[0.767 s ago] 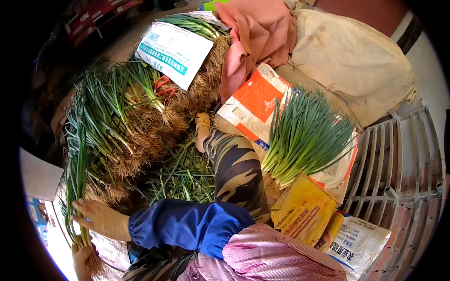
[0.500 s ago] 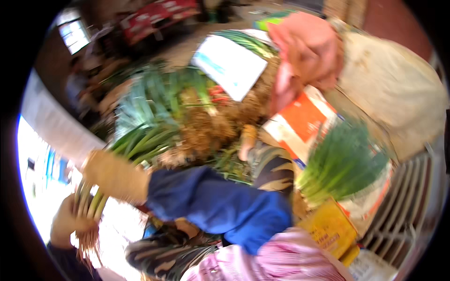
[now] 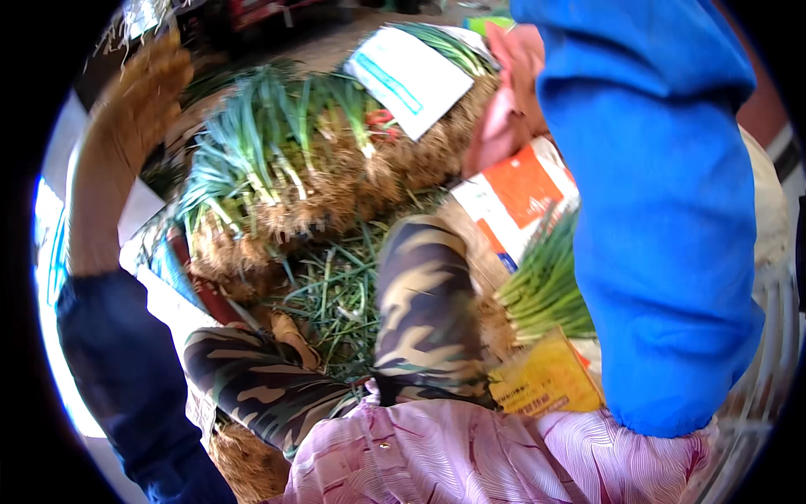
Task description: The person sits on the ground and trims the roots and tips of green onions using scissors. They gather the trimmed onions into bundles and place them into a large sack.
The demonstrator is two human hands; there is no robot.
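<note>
High at the far left my left hand (image 3: 149,97) is raised, blurred, its fingers closed. Stringy pale roots (image 3: 126,29) of a small bunch of green onions stick out above it; the rest of the bunch is out of sight. My right hand is beyond the top edge; only its arm in a blue sleeve (image 3: 655,210) shows, stretched forward. Between the arms lies a long heap of green onions (image 3: 277,155) with brown, soil-covered roots. A trimmed-looking green bunch (image 3: 546,290) rests to the right, partly behind the blue sleeve.
My knees in camouflage trousers (image 3: 424,294) flank loose green leaves (image 3: 336,290) on the floor. A white printed sheet (image 3: 407,76) covers part of the heap. Pink cloth (image 3: 508,109), an orange-and-white sack (image 3: 516,189) and a yellow container (image 3: 546,378) lie rightward. Slatted grey metal (image 3: 777,328) borders the right.
My left hand has risen from the lower left to the upper left with the green onions. My right arm has swung from across my body to the right and forward, its hand leaving view.
</note>
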